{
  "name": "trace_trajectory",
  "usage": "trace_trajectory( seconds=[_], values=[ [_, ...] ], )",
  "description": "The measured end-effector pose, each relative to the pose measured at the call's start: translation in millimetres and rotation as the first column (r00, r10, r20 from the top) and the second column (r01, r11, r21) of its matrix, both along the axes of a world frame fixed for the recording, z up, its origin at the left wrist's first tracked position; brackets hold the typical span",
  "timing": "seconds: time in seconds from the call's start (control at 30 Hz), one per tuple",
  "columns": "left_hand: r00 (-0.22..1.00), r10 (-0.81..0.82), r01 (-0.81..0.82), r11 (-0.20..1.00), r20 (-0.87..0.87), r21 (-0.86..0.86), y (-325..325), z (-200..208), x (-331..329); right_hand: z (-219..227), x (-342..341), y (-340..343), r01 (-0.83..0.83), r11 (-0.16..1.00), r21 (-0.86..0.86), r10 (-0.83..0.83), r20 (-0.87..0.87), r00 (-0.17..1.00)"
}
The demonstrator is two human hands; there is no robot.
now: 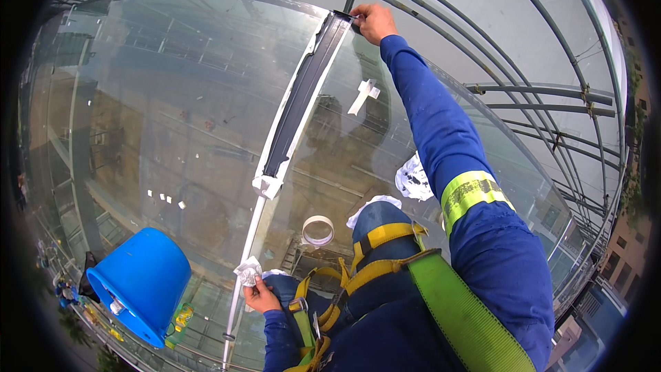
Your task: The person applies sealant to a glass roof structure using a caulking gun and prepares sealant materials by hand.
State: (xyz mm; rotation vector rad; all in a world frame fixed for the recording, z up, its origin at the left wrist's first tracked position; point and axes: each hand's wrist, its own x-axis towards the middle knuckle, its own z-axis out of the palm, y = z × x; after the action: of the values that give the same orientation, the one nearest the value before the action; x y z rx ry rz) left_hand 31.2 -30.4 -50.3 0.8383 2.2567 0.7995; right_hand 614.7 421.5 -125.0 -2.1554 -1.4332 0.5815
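Observation:
My right hand (376,24) reaches to the far end of a black sealant joint (308,89), fingers pinched at a thin dark flat edge; what they hold is mostly hidden. White masking tape (286,107) borders the joint, smeared black in places, and bunches at its near end. Low in view, my left hand (261,296) pinches a crumpled white paper (248,272) beside a pale bare joint line (253,231) in the glass.
I kneel on a glass roof (186,96). A blue bucket (148,279) lies tilted at left. Near my knees are a tape roll (318,231) and a black-stained white cloth (414,178). Tape scraps (363,95) lie right of the joint. Metal pipes (544,100) curve beyond the glass edge.

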Motion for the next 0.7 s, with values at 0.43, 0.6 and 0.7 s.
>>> trace_trajectory(
  seconds=[0.43,0.6,0.7],
  values=[
    [1.0,0.011,-0.011,1.0,0.016,-0.011,-1,3,-3,-1,-30,-23,-0.044,0.997,0.068,0.032,0.177,0.984],
    [1.0,0.003,-0.003,1.0,0.011,-0.017,2,3,0,-6,-29,-24,-0.041,0.995,0.091,0.022,0.203,0.979],
    [1.0,0.012,-0.012,1.0,0.021,0.007,0,2,-1,-6,-30,-23,-0.042,0.995,0.088,0.022,0.219,0.976]
  ],
)
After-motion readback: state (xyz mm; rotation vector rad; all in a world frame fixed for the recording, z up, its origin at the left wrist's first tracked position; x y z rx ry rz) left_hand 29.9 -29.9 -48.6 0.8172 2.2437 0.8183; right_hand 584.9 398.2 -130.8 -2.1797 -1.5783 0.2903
